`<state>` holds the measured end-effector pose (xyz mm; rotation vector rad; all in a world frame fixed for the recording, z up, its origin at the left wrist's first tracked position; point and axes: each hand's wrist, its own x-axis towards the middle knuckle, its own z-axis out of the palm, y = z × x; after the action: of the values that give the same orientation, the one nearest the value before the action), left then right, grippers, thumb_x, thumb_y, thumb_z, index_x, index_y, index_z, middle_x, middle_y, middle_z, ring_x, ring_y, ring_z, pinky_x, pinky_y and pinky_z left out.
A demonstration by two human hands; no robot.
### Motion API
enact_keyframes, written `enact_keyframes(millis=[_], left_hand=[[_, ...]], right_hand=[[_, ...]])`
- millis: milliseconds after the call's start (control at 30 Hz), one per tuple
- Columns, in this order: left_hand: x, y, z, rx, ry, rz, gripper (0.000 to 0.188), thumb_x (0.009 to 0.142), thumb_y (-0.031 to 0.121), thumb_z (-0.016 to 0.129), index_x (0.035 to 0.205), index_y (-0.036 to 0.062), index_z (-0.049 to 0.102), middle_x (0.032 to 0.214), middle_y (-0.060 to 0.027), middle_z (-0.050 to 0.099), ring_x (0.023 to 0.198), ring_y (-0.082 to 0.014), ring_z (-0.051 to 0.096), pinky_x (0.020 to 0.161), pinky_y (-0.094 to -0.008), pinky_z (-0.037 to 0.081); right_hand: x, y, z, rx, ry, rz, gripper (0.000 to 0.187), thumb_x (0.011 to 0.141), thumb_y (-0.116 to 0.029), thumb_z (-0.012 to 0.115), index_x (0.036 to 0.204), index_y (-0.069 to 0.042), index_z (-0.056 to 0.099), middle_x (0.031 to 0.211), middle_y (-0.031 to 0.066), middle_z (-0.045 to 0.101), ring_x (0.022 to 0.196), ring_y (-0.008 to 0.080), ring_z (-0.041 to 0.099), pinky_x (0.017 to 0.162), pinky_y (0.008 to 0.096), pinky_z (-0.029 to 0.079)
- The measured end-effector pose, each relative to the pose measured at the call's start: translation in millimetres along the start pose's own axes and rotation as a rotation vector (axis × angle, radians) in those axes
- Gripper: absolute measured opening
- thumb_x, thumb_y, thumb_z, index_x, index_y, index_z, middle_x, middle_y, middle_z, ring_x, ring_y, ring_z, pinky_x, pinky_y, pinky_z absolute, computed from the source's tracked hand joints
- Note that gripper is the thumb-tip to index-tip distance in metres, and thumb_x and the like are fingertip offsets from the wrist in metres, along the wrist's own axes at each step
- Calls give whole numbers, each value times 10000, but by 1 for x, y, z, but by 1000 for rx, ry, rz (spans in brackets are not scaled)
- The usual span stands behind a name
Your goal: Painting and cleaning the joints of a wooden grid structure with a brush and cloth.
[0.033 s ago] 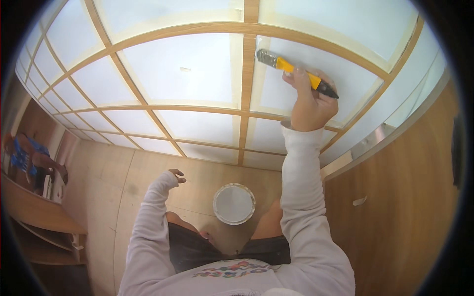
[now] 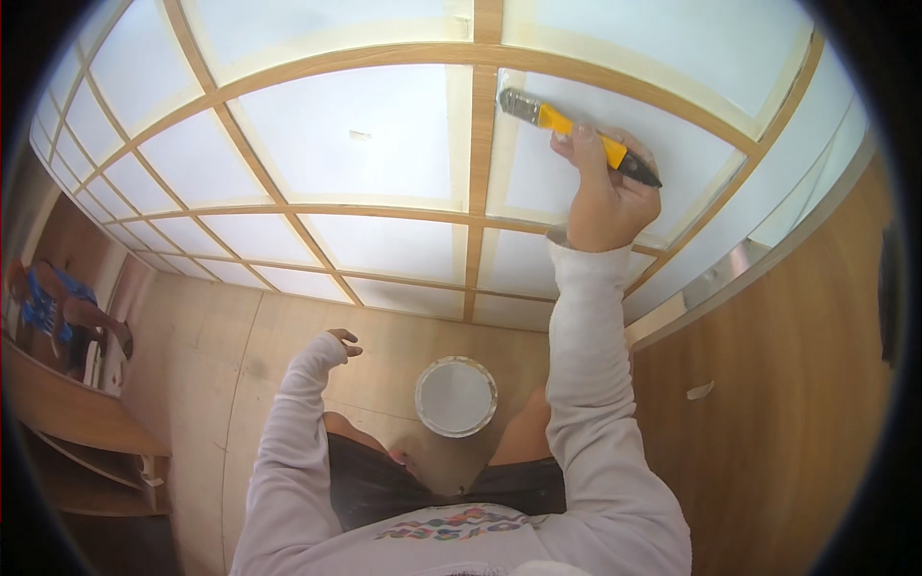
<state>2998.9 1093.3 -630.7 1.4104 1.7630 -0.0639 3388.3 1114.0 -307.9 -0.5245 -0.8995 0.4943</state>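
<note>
My right hand (image 2: pixel 613 197) is closed round the yellow and black handle of a paintbrush (image 2: pixel 603 144). The brush's bristles rest at the left edge of a white panel (image 2: pixel 576 173), beside an upright wooden strip (image 2: pixel 480 144). Cream bands run along the panel's edges. Lower down on the left, my left hand (image 2: pixel 344 342) hangs free, open and with nothing in it, its fingers a little apart. Between my knees a round bucket (image 2: pixel 457 422) of white paint stands on the floor, its rim smeared.
A grid of wooden strips and white panels (image 2: pixel 355 144) stretches across the front. On the left is a wooden shelf unit (image 2: pixel 86 413); behind it, a person in blue (image 2: pixel 58 307). A wooden surface (image 2: pixel 768 384) at the right carries a small pale scrap (image 2: pixel 700 391).
The brush tip has shifted very slightly upward along the panel's left edge, with my right hand tilting a little. My left hand has stayed where it was.
</note>
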Motion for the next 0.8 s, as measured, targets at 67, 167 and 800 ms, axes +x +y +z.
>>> enact_keyframes(millis=[67, 167, 800], left_hand=[[0, -1, 1, -14, 7, 15, 561, 786, 351, 748, 1232, 64, 562, 957, -161, 681, 792, -225, 672, 755, -380, 527], [2, -3, 2, -34, 18, 25, 558, 783, 345, 752, 1226, 62, 566, 956, -162, 679, 780, -224, 673, 742, -377, 532], [10, -13, 5, -72, 25, 19, 555, 771, 323, 762, 1220, 55, 576, 935, -149, 668, 736, -205, 666, 701, -355, 532]], right_hand=[[4, -3, 6, 14, -4, -49, 182, 811, 4, 690, 931, 84, 579, 822, 146, 668, 764, 171, 659, 735, 279, 550], [4, -4, 11, -23, -4, -171, 184, 822, 3, 679, 932, 97, 565, 843, 172, 651, 749, 224, 677, 726, 336, 594], [-63, 48, -46, -232, 3, 107, 169, 811, -23, 709, 923, 39, 598, 858, 117, 667, 795, 152, 650, 731, 260, 523]])
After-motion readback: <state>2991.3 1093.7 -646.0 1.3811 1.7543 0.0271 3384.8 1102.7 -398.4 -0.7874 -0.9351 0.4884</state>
